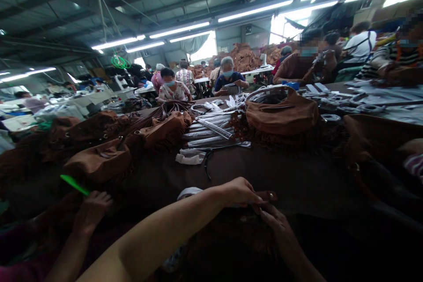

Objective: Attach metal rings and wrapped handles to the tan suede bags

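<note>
A short brown leather strap [266,195] with a round metal stud near its end lies at my fingertips, low over the dark table. My left hand [236,191] reaches across from the lower left with its fingers closed on the strap. From the lower right comes my right hand [272,218], its fingers pressed together at the strap's underside, close to the left fingertips. Dark brown material hangs below the hands, too dim to make out. Part of a white curved thing [189,192] shows behind my left forearm.
At left a co-worker's hand [92,211] holds a bright green tool [74,184]. Brown fringed bags [282,114] and white-wrapped strips [211,128] lie across the dark table [247,165]. A thin black strap [207,165] curls near a white scrap [190,157]. Several people sit beyond.
</note>
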{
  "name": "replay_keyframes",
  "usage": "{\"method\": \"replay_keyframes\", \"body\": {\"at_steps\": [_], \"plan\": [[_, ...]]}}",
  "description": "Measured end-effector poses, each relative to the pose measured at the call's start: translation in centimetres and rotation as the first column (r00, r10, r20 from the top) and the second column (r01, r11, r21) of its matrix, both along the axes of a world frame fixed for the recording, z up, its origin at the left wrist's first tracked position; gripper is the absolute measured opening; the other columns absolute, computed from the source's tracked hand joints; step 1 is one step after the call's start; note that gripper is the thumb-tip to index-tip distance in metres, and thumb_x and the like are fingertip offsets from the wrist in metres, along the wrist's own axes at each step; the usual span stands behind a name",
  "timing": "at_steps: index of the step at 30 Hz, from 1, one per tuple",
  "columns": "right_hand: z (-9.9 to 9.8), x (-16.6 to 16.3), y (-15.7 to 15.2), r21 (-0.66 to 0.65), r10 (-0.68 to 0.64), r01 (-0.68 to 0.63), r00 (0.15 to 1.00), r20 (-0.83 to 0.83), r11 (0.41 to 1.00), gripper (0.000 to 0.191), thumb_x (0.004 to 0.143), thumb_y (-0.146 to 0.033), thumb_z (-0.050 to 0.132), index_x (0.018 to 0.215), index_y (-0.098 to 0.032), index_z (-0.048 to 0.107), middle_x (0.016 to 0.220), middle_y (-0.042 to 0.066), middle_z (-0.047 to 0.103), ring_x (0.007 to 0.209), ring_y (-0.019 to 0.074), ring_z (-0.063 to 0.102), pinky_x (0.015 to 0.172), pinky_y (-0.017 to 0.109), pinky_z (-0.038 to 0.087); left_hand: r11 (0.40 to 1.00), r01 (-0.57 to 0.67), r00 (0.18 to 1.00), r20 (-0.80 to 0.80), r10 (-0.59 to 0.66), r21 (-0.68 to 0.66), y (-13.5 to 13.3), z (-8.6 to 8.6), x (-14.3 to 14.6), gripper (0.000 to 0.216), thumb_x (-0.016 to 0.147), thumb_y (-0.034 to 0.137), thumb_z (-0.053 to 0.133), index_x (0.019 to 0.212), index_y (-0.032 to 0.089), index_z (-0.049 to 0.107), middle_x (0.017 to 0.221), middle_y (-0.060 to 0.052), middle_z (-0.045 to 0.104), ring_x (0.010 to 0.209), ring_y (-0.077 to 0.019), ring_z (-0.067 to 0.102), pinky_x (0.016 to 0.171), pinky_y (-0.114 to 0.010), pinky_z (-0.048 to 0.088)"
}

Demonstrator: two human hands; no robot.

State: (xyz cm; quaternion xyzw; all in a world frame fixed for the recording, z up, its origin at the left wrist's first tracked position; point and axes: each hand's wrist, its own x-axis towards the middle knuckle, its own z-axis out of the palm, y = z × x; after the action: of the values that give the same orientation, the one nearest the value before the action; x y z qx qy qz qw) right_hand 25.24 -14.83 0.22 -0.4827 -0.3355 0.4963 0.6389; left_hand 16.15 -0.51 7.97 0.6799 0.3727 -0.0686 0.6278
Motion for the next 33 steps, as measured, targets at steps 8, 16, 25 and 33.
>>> {"method": "replay_keyframes", "body": {"at_steps": [8, 16, 25, 33], "plan": [[-2.1, 0.5, -0.7, -0.015, -0.04, 0.041, 0.997, 0.061, 0.999, 0.038, 0.078, -0.046, 0.064, 0.106, -0.021, 0.069, 0.104, 0.009, 0.072, 0.096, 0.0303, 0.066, 0.079, 0.04, 0.053, 0.999, 0.033, 0.999, 0.034, -0.031, -0.043, 0.2, -1.2, -0.9, 0.031, 0.054, 0.037, 0.078, 0.062, 0.014, 0.059, 0.057, 0.0, 0.062, 0.045, -0.0067, 0.045, 0.043, -0.021, 0.03], [-1.7, -0.3, -0.6, -0.068, -0.13, 0.133, 0.991, 0.042, 0.989, 0.05, 0.071, -0.049, 0.071, 0.11, -0.018, 0.066, 0.101, 0.011, 0.073, 0.09, 0.0313, 0.068, 0.074, 0.04, 0.055, 0.993, -0.053, 0.997, -0.046, 0.058, 0.103, -1.2, -3.2, -0.7, 0.041, 0.044, 0.034, 0.084, 0.072, 0.015, 0.06, 0.049, 0.006, 0.053, 0.042, -0.0085, 0.045, 0.039, -0.019, 0.033], [-1.2, -0.8, -0.7, -0.115, -0.216, 0.227, 0.971, 0.098, 0.967, 0.055, 0.071, -0.051, 0.071, 0.113, -0.018, 0.057, 0.102, 0.012, 0.073, 0.092, 0.032, 0.069, 0.074, 0.039, 0.057, 0.985, -0.138, 0.99, -0.021, 0.141, 0.106, -2.1, -3.1, -0.7, 0.045, 0.046, 0.025, 0.084, 0.082, 0.015, 0.061, 0.049, 0.008, 0.05, 0.042, -0.009, 0.046, 0.037, -0.017, 0.037], [-1.5, 0.4, -1.0, -0.058, -0.123, 0.177, 0.849, 0.514, 0.982, 0.044, 0.078, -0.045, 0.062, 0.113, -0.018, 0.06, 0.107, 0.01, 0.071, 0.096, 0.0285, 0.067, 0.081, 0.037, 0.053, 0.974, -0.204, 0.974, 0.123, 0.192, 0.093, -2.1, -4.2, -0.9, 0.049, 0.051, 0.026, 0.082, 0.092, 0.014, 0.059, 0.054, 0.007, 0.054, 0.042, -0.0098, 0.049, 0.036, -0.018, 0.039]]}}
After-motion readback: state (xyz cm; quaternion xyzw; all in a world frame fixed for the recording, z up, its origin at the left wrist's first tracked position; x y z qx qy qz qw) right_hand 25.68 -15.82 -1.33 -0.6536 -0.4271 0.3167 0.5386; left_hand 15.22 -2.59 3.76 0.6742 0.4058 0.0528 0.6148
